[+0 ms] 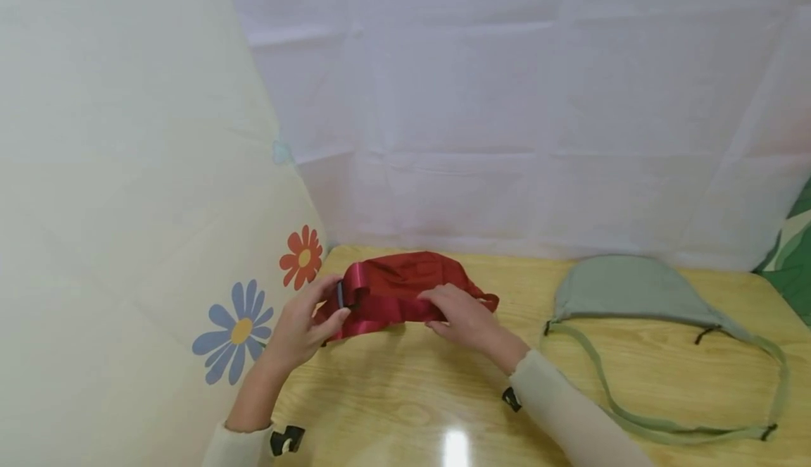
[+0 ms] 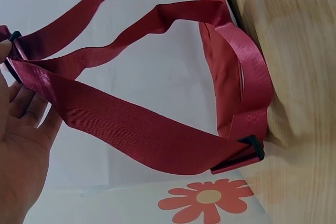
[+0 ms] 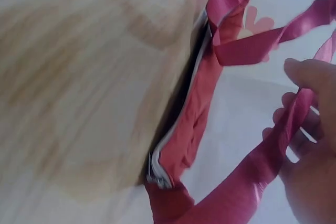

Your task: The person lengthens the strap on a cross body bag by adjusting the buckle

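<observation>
A red waist bag (image 1: 412, 273) stands on the table, its webbing strap (image 2: 126, 121) raised in loops. At the bag's left end my left hand (image 1: 298, 326) pinches a dark slider buckle (image 1: 340, 294) on that strap between thumb and fingers. Further right, my right hand (image 1: 465, 319) holds a length of the strap, the fingers curled behind it in the right wrist view. Another dark slider (image 2: 254, 148) sits low on the strap, close over the wood. A pale zipper (image 3: 163, 174) runs along the bag's edge by the table.
To the right lies a grey-green waist bag (image 1: 627, 291), its green strap (image 1: 671, 428) looped toward the front of the wooden table (image 1: 405, 396). White cloth (image 1: 443, 101) hangs behind, and a flower-printed sheet (image 1: 139, 171) closes off the left side.
</observation>
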{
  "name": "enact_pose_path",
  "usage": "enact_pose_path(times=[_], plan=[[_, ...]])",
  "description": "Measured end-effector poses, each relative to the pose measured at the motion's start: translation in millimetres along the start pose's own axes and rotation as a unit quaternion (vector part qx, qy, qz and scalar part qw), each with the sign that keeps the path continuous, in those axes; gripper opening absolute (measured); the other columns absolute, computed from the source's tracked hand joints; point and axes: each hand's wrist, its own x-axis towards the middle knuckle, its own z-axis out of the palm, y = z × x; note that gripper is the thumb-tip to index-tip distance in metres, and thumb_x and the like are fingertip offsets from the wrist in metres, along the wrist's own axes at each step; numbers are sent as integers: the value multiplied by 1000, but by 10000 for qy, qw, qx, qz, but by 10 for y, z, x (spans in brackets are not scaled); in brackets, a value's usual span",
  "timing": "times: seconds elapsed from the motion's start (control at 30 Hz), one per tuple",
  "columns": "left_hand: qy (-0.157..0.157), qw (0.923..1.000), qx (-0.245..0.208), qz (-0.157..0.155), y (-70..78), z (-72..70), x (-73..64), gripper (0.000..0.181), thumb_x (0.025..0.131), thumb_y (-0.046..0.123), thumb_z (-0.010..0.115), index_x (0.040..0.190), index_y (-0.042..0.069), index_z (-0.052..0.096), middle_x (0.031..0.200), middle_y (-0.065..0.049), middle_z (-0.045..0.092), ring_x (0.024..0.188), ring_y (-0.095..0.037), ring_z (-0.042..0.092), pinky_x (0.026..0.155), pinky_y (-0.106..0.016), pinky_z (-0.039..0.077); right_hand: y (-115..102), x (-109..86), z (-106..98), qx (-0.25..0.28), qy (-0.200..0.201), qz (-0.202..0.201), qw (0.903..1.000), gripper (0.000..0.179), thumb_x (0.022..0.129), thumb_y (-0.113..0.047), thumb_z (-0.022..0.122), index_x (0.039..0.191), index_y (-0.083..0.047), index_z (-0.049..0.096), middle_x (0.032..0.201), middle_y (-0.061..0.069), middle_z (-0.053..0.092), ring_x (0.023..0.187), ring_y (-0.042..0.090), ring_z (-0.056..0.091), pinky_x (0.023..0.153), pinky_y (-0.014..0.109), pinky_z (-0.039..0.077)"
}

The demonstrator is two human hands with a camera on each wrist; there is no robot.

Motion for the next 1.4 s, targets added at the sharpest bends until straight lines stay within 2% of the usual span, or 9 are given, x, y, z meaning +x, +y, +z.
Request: enact_pose_path(times=[0.2,0.47,0.67,0.9,1.0,1.07,1.13,1.2,1.4], plan=[[-61,9998,168,-72,-56,-31,-53,53,78,-4,78,127,-5,58,106,-12,68,92,-18,64,80,-12,51,78,-80,-162,-561,487,-436,9963,42,93,-17,76,131,-6,62,119,7,67,111,24,63,96,38,53],[-251,9989,392,-14,-100,-54,-100,56,77,-3,80,129,-4,58,111,-12,67,95,-22,66,84,-10,49,241,-138,-306,-1043,863,-679,9885,40,91,-8,75,129,-5,63,113,9,69,104,25,66,92,38,55],[-195,9994,254,-165,-127,-75,-137,55,77,-7,78,128,-3,59,107,-8,67,90,-16,63,80,-12,50,346,-192,-392,-1558,1286,-965,9746,42,86,-3,79,126,-4,65,107,8,70,98,24,67,87,36,57],[-212,9991,177,-307,-151,-95,-187,53,78,-7,78,128,-1,59,105,-6,66,89,-15,61,77,-13,50,464,-283,-448,-1986,1755,-1441,9534,43,85,0,76,126,-2,63,109,8,70,98,24,67,85,36,58],[-190,9989,257,-351,-148,-106,-224,54,77,-6,79,127,-1,60,105,-7,67,90,-16,62,79,-11,48,504,-333,-457,-2071,1970,-1639,9442,31,95,-4,67,125,-1,63,109,9,70,98,25,67,86,37,58],[-177,9988,351,-293,-150,-111,-244,55,76,-5,80,127,-2,60,106,-9,67,91,-18,63,82,-10,47,527,-358,-463,-2133,2076,-1730,9389,24,105,-11,54,125,-1,64,108,8,71,96,25,68,85,36,58],[-138,9989,414,-191,-154,-119,-259,55,76,-3,80,126,-4,60,107,-10,67,91,-19,62,83,-10,46,557,-380,-466,-2183,2169,-1755,9352,32,111,-18,40,125,-2,64,107,8,71,94,24,68,83,36,58],[-78,9990,432,-123,-163,-131,-275,54,76,-2,80,126,-4,60,106,-11,66,91,-19,61,82,-12,47,598,-399,-466,-2185,2280,-1731,9329,42,112,-23,31,123,-1,65,105,8,72,91,25,68,80,36,59],[-158,9990,386,-144,-188,-174,-325,56,75,-2,81,127,0,60,104,-8,64,86,-14,55,63,-19,51,671,-434,-500,-2214,2375,-1705,9303,43,112,-21,29,119,-1,67,101,8,72,87,25,67,77,37,59]])
